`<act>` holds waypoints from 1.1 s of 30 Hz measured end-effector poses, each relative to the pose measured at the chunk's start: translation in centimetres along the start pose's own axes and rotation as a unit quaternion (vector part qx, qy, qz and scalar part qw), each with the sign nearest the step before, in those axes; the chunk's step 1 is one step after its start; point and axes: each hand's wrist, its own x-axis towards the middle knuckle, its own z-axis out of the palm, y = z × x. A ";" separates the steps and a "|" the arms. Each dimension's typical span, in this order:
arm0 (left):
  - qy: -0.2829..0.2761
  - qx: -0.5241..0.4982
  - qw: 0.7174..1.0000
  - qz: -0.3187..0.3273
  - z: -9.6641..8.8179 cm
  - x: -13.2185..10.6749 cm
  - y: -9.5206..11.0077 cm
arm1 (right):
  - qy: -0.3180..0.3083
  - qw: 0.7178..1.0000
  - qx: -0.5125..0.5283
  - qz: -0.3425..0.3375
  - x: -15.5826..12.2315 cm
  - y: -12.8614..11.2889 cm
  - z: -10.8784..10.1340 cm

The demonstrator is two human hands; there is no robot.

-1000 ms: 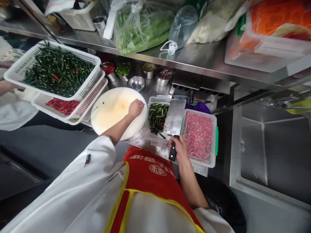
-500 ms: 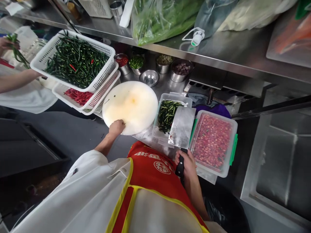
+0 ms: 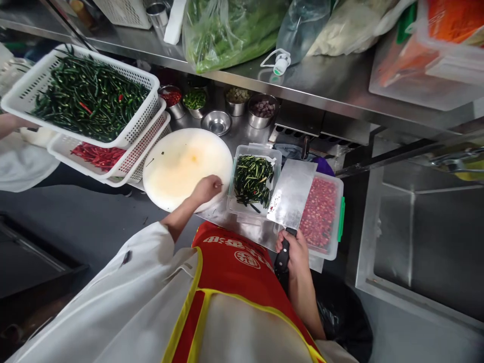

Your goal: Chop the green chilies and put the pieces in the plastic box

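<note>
My right hand (image 3: 293,249) grips the black handle of a cleaver (image 3: 291,194), whose wide blade lies flat over the gap between two clear tubs. One tub (image 3: 236,174) holds cut green chili; the other (image 3: 338,222) holds chopped red chili. My left hand (image 3: 206,189) rests with curled fingers on the near right edge of the round white cutting board (image 3: 177,161), pinching something too small to name.
White baskets of whole green chilies (image 3: 75,98) and red chilies (image 3: 96,156) stand left. Small steel bowls (image 3: 217,121) line the back. A steel shelf (image 3: 321,85) above carries bags of vegetables. A sink (image 3: 427,237) lies right. Another person's arm (image 3: 9,123) is at far left.
My left hand slid from the board's near left edge to its near right edge. The cleaver shifted slightly right, now partly over the red chili tub.
</note>
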 end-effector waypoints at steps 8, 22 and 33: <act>-0.115 0.119 0.969 0.183 9.0 6.2 9.5 | 0.021 1.000 0.004 -0.021 -1.2 -0.3 -0.1; 0.089 -0.069 0.984 0.141 1.4 3.9 2.1 | 0.012 0.999 -0.032 0.018 -0.5 2.2 1.3; 0.310 0.084 0.935 -0.151 -25.2 5.2 -21.3 | -0.057 0.990 -0.123 0.031 1.9 4.1 13.1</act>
